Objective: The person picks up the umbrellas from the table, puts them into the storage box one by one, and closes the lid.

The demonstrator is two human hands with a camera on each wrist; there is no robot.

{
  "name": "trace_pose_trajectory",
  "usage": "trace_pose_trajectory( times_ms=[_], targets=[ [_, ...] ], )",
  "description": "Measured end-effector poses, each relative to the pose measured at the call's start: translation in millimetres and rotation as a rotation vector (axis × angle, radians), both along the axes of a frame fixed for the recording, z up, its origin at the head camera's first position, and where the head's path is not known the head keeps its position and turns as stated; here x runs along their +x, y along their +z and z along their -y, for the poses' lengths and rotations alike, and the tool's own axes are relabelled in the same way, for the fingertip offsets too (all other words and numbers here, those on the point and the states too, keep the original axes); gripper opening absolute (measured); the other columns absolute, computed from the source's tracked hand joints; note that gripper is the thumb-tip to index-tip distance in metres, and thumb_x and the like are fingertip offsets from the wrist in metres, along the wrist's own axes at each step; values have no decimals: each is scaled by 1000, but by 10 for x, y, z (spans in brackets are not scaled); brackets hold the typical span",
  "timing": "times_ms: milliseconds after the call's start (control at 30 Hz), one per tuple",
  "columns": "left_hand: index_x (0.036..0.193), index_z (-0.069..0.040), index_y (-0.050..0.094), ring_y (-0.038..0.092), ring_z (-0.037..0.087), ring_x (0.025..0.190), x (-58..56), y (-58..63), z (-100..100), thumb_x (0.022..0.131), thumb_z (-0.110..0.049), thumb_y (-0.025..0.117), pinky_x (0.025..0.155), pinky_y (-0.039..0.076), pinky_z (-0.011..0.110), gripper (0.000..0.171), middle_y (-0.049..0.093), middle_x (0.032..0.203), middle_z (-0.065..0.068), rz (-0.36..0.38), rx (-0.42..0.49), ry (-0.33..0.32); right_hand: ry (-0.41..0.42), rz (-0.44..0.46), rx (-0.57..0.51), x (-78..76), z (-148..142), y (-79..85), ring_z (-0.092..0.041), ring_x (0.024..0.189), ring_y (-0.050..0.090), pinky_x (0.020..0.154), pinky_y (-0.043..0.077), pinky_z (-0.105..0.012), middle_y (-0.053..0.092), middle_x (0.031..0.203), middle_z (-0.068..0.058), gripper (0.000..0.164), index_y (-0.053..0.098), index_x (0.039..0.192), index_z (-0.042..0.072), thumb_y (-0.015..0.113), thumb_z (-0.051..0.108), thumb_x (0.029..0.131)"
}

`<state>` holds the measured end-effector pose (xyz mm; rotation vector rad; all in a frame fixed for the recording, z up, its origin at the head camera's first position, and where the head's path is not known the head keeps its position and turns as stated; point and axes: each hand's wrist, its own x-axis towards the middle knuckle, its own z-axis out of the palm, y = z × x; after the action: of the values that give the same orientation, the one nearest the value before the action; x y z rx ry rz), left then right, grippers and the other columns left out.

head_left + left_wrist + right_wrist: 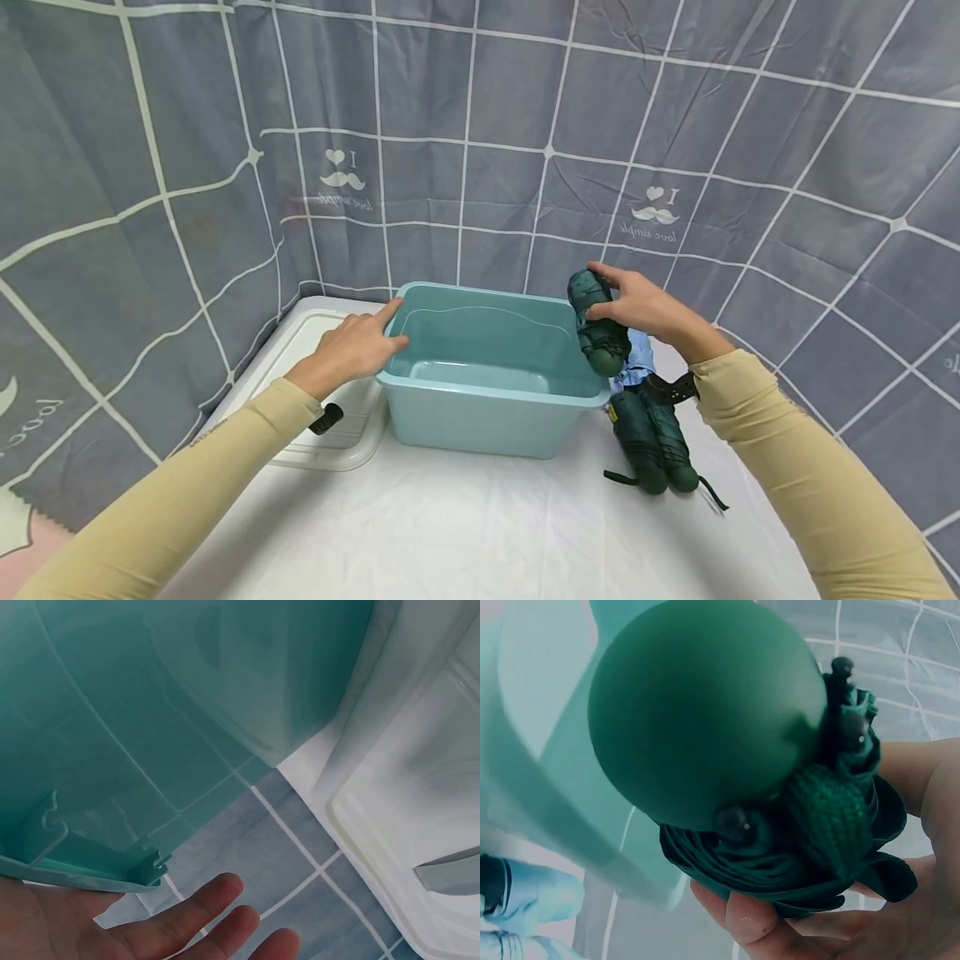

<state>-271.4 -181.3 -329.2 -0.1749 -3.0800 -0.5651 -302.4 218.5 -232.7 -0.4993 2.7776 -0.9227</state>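
My right hand point(647, 307) grips a dark green folded umbrella point(596, 325) above the right end of a teal plastic bin point(487, 421). In the right wrist view, the umbrella's round handle end point(705, 712) faces the camera, with the fingers around the wrapped cloth behind it. At the bin's left rim rests my left hand point(352, 350); in the left wrist view its fingers point(187, 919) extend outside the wall. Two more dark green folded umbrellas point(647, 442) lie side by side right of the bin, and light blue ones point(640, 357) lie behind them.
A white lid point(288, 346) with a grey handle point(454, 874) lies on the table left of the bin. The white-covered table point(465, 525) extends in front. Grey curtains point(495, 92) with white grid lines hang behind and along both sides.
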Motion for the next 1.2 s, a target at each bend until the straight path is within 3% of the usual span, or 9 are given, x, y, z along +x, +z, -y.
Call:
trace_pose_trajectory(
  times_ms=[433,733,1200],
  targets=[
    [164,-28,14,49,42,134,11,-7,10,97,-51,46,79,49,58,77,50,148,23,2,-1,-3,64,60,-13,-73,406,-128,-37,148,30,109,38,-55,22,165,-21,88,15,164,18,65,16,91],
    [164,-29,13,48,41,135,14,-6,4,97,-53,46,81,48,59,78,50,148,22,6,-3,2,112,68,3,-146,710,-166,-30,140,40,109,39,-51,31,162,-17,88,19,163,18,67,16,89],
    [164,-30,14,48,39,134,8,-7,3,97,-54,45,79,48,56,77,51,148,21,9,3,5,183,75,69,-232,1095,-230,-28,147,35,114,35,-49,31,163,-13,87,23,162,17,68,17,88]
  ],
)
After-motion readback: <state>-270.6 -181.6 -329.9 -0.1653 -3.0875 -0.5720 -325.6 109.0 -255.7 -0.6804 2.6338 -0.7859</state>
